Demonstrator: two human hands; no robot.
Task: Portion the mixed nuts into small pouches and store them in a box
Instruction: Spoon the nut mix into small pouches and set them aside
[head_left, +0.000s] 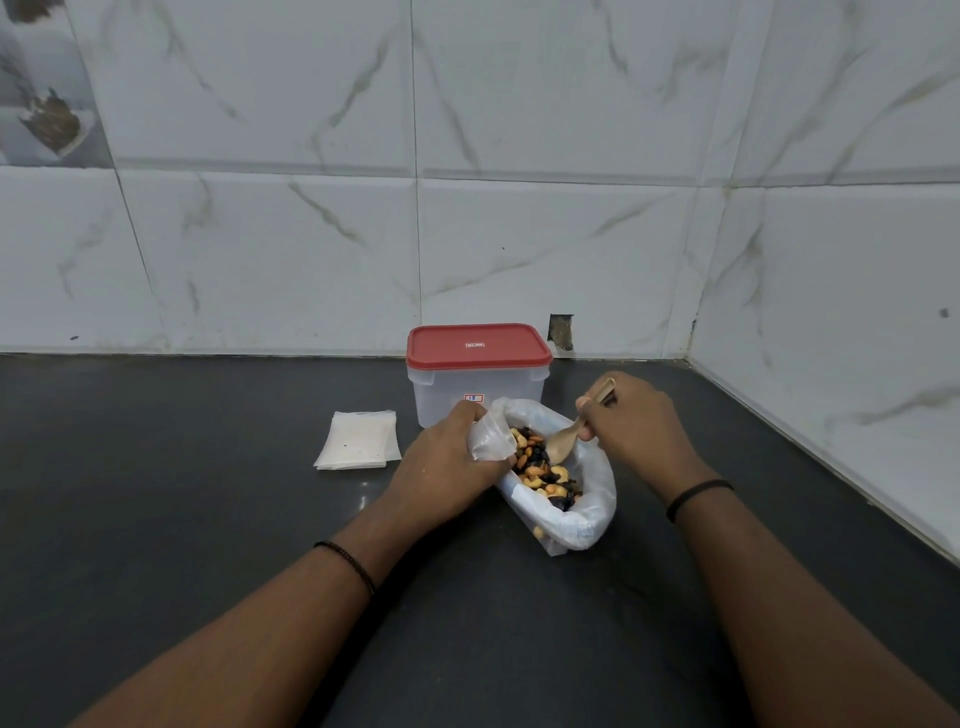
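A clear plastic bag (592, 499) with its top rolled down lies on the dark counter, full of mixed nuts (543, 467). My left hand (447, 467) grips a small clear pouch (488, 441) at the bag's left rim. My right hand (639, 426) holds a wooden spoon (563, 441) by its handle, its bowl dipped over the nuts. Behind the bag stands a translucent box (441, 400) with a red lid (478, 345) on it. A stack of flat small pouches (358, 439) lies left of the box.
The dark counter (208, 493) runs to a white marble-tiled wall (311, 234) at the back and a side wall (857, 364) on the right, forming a corner. A small hole in the wall (562, 332) sits just behind the box.
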